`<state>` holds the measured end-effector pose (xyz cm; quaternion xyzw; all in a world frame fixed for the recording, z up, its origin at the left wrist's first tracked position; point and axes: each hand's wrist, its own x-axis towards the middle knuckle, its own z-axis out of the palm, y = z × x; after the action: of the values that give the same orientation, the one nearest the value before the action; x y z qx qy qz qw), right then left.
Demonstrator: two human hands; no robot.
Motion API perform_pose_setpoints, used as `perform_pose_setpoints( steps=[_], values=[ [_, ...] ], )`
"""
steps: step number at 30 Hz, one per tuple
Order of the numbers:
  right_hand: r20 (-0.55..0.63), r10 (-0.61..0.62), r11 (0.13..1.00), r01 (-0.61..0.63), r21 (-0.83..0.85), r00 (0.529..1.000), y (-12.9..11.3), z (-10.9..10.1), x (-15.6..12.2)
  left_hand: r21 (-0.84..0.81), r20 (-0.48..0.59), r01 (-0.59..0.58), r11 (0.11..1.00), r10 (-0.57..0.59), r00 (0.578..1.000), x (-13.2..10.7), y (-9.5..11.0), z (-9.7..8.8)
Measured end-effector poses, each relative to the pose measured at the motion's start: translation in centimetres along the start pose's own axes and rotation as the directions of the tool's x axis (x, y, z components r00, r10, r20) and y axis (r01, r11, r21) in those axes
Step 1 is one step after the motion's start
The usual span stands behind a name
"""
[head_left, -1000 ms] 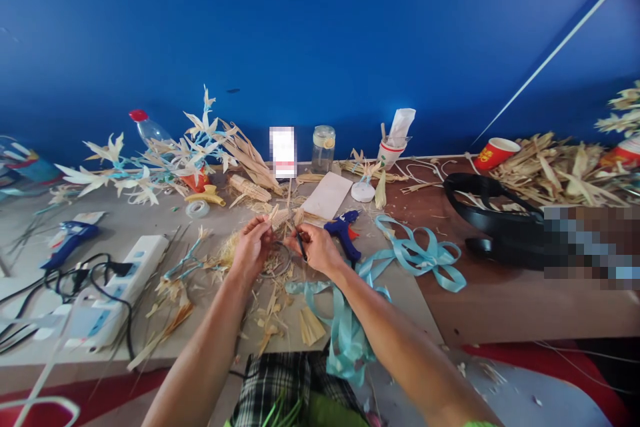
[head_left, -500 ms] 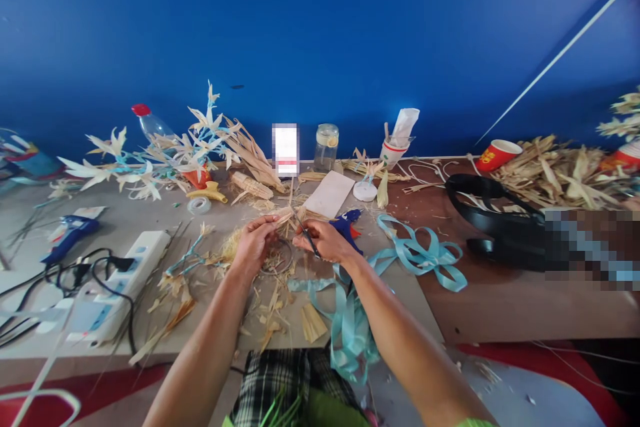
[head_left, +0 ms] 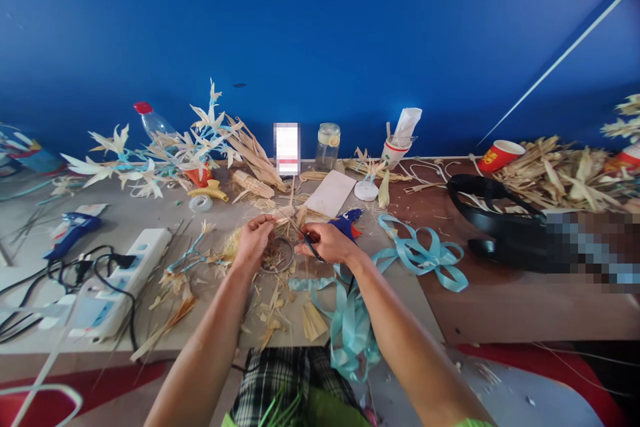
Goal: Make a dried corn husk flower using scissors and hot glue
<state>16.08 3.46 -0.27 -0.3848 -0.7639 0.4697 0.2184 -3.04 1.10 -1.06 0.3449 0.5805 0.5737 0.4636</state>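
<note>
My left hand [head_left: 257, 238] is closed, pinching a pale strip of corn husk [head_left: 283, 212] that sticks out toward the right. In my right hand [head_left: 327, 241] is a pair of dark-handled scissors [head_left: 311, 245], its blades pointing up and left toward the husk. Whether the blades touch the husk I cannot tell. Beneath and between the hands lies a coil of wire [head_left: 290, 259] among husk scraps [head_left: 273, 307]. Right of my right hand, a blue glue gun [head_left: 345, 221] is partly hidden. Light blue ribbon [head_left: 350, 327] runs under my right forearm and over the table edge.
Husk flowers [head_left: 200, 140], a corn cob [head_left: 253, 184], a glass jar [head_left: 327, 147] and a white card [head_left: 330, 193] stand or lie behind. At left are a power strip [head_left: 135, 273] with cables and another glue gun [head_left: 75, 233]. A black headband-like object [head_left: 470, 190] lies right.
The scissors have swung slightly, with their blades now pointing more to the left. My left hand has shifted a little left, and the view has moved slightly.
</note>
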Motion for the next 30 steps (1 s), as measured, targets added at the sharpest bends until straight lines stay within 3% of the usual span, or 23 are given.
perform_pose_setpoints(
  steps=[5,17,22,30],
  values=[
    [-0.014,0.011,0.996,-0.013,-0.089,1.0,-0.4,-0.3,0.0,0.169,0.023,-0.05,0.984,0.047,0.999,-0.3,0.2,0.1],
    [0.023,0.047,0.998,-0.046,-0.043,0.999,-0.2,-0.6,0.1,0.307,0.041,-0.087,0.948,0.078,0.996,-0.4,0.3,-0.1],
    [0.041,0.034,0.997,-0.03,-0.072,0.999,-0.1,-1.0,0.1,0.244,0.022,-0.078,0.967,0.075,0.997,-0.4,0.5,0.0],
    [0.057,0.024,0.996,-0.019,-0.082,0.998,0.4,-1.0,0.1,-0.049,0.003,-0.029,0.998,0.029,1.0,0.3,0.4,-0.1]
  ],
)
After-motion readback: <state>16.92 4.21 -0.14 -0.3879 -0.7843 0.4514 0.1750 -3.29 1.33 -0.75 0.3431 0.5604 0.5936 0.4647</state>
